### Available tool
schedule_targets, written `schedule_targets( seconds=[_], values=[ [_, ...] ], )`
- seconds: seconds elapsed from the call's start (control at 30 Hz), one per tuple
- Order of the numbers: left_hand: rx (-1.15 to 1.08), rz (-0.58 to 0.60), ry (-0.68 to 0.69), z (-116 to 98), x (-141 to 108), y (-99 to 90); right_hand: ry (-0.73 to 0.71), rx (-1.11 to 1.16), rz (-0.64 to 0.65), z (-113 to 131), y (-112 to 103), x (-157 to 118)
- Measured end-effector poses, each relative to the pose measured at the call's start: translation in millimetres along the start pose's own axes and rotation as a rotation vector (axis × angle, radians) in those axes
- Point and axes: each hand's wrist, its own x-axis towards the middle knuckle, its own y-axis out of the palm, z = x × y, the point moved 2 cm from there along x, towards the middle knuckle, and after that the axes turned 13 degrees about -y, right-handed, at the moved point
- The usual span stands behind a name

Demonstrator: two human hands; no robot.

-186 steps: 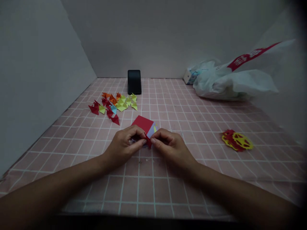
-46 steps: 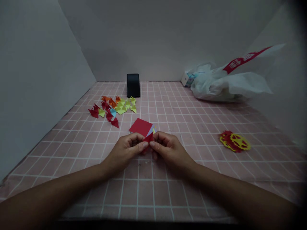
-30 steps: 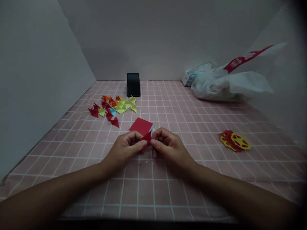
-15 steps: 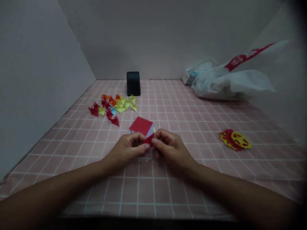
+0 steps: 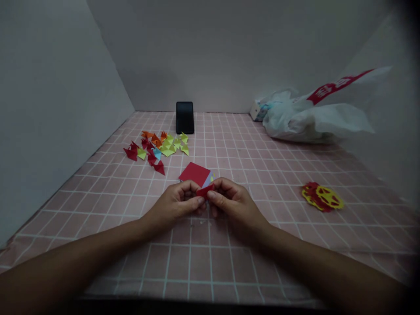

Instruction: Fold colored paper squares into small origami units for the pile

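Head view: pink checked table (image 5: 259, 162).
Left hand (image 5: 173, 202): fingers (image 5: 187, 187) closed in a pinch on one end of the red paper (image 5: 204, 191).
Right hand (image 5: 233, 199): fingers pinching the other end.
Red paper: folded, between both hands, just before the stack (image 5: 195, 173).
Birds (image 5: 168, 148): in loose group, left of and beyond the stack.
Phone (image 5: 185, 117): behind the birds.

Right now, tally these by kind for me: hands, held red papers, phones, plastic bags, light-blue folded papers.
Left hand and right hand: 2
Held red paper: 1
Phone: 1
Plastic bag: 1
Light-blue folded paper: 1
Total: 6
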Motion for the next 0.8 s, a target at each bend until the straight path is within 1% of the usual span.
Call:
schedule_targets(
  seconds=[0.1,0.2,0.3,0.4,0.53,0.63,0.73,0.8],
  values=[
    [0.018,0.009,-0.013,1.2,0.9,-0.9,-0.007,-0.044,-0.015,-0.3,-2.5,0.1],
    [0.048,0.011,-0.018,2.1,0.6,-0.8,-0.013,-0.075,0.001,0.3,-2.9,-0.4],
    [0.086,-0.034,-0.023,1.4,-0.2,0.0,-0.03,-0.12,0.015,1.6,-2.1,-1.5],
    [0.094,-0.078,-0.029,-0.5,-1.4,1.1,-0.015,-0.128,0.016,1.5,-1.7,-1.7],
    [0.137,-0.082,-0.027,-2.9,-3.6,2.7,0.016,-0.116,0.063,0.8,-1.3,-1.3],
    [0.206,-0.059,-0.039,-3.5,-4.2,3.7,0.031,-0.219,0.09,1.9,-1.9,-2.1],
    [0.241,-0.044,-0.026,-4.2,-2.9,2.1,-0.026,-0.352,0.075,4.9,-3.4,-3.1],
    [0.234,-0.04,-0.012,-5.0,-1.8,-0.7,-0.059,-0.371,0.042,5.9,-4.8,-3.6]
  ],
)
